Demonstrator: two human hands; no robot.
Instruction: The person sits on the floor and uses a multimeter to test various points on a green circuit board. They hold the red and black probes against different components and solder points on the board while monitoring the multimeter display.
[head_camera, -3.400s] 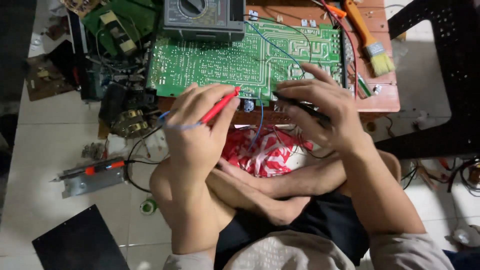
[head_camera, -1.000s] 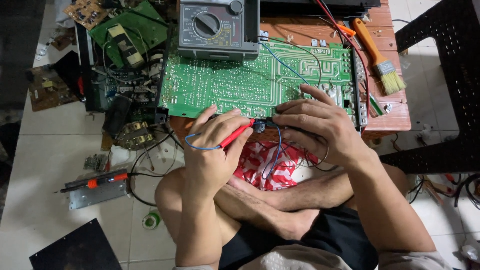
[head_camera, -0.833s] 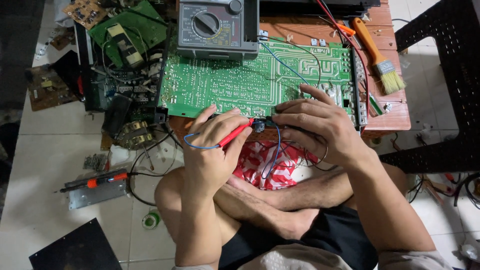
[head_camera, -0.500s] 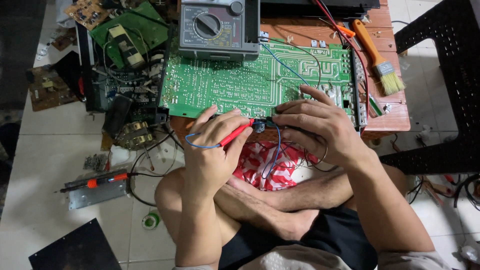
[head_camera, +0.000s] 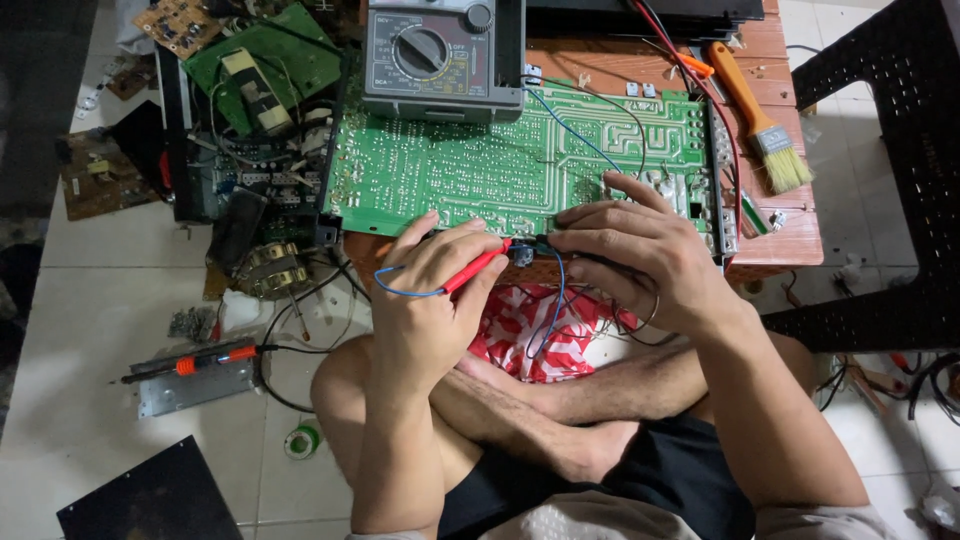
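Observation:
My left hand (head_camera: 425, 290) grips a red test probe (head_camera: 478, 268), its tip against a small blue component (head_camera: 522, 254) at the near edge of a large green circuit board (head_camera: 480, 165). My right hand (head_camera: 640, 250) holds a black probe (head_camera: 575, 255), mostly hidden under the fingers, at the same component from the right. A grey analog multimeter (head_camera: 440, 55) rests on the board's far edge. Thin blue wire loops around my left hand and hangs below the component.
A low wooden table (head_camera: 780, 240) carries the board and an orange-handled brush (head_camera: 760, 120). Left on the tiled floor lie opened electronics with a transformer (head_camera: 270, 265), another green board (head_camera: 260, 55), a soldering iron (head_camera: 190, 362) and a solder roll (head_camera: 303, 440). A black plastic stool (head_camera: 890, 150) stands right. A red-patterned cloth (head_camera: 540, 330) lies over my crossed legs.
Since 3.4 seconds ago the view has dropped slightly, and both hands drew together at the board's near edge. Over the last second nothing visibly moved.

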